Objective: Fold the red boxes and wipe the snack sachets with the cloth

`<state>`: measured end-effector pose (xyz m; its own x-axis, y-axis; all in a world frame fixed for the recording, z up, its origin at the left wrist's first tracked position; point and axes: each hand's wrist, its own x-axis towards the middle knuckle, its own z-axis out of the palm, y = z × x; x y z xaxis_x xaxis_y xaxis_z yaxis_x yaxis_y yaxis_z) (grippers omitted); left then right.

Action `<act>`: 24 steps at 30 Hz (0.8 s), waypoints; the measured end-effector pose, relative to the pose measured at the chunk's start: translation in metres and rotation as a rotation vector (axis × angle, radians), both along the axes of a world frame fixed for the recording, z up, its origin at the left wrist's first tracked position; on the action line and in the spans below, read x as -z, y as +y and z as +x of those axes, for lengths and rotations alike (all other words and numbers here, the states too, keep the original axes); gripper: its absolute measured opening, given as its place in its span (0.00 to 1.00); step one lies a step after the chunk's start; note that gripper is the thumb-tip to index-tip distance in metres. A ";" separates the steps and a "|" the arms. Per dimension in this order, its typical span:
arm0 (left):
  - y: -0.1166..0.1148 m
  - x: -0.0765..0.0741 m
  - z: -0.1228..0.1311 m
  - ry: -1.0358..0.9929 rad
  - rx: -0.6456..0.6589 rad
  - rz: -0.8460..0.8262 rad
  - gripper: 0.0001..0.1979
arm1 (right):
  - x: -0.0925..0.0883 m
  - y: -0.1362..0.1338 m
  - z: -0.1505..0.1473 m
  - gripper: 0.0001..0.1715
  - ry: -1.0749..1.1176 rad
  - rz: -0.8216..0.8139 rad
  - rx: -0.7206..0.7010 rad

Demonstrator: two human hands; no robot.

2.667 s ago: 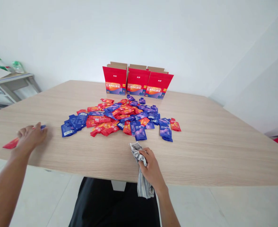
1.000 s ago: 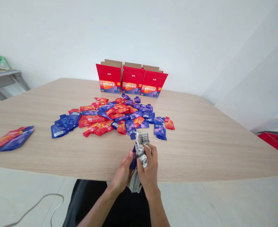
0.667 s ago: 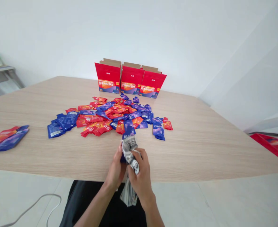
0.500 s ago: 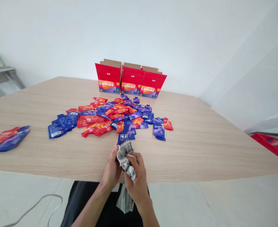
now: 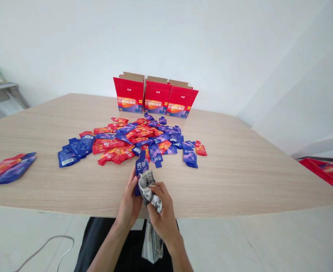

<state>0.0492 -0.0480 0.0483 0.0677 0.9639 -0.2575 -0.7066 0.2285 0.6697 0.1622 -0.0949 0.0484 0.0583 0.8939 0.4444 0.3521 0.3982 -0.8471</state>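
My left hand grips a blue pouch with white lettering, held upright above the table's near edge. Bunched in my right hand is a striped grey-and-white cloth, pressed against the pouch's right side, its lower end hanging past the table edge. The cloth hides part of the pouch. Just beyond my hands lies a heap of red pouches and blue pouches, spread over the middle of the table.
Three red cartons with raised flaps stand at the table's back. One red and one blue pouch lie together at the left. A red bag or box shows at the right. A cable runs along the floor.
The blue pouch in my left hand has moved slightly left and more of it shows. The cloth has shifted down its side, and its hanging end sits lower.
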 end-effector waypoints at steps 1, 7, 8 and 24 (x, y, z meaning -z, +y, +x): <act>0.001 -0.001 -0.003 -0.003 0.008 0.007 0.32 | 0.001 -0.002 -0.002 0.24 0.002 -0.003 -0.014; -0.012 0.003 -0.010 0.023 0.222 -0.009 0.29 | 0.001 0.004 0.005 0.20 -0.042 0.087 0.078; -0.014 0.005 -0.009 0.026 0.236 -0.014 0.29 | 0.000 0.005 0.006 0.19 -0.026 0.097 0.094; -0.006 0.001 -0.003 0.076 0.094 -0.026 0.31 | -0.024 -0.018 0.027 0.24 -0.176 -0.032 -0.224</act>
<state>0.0462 -0.0536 0.0473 0.1371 0.9472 -0.2900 -0.6288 0.3094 0.7133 0.1892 -0.1130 0.0720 -0.2177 0.8897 0.4014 0.4014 0.4564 -0.7940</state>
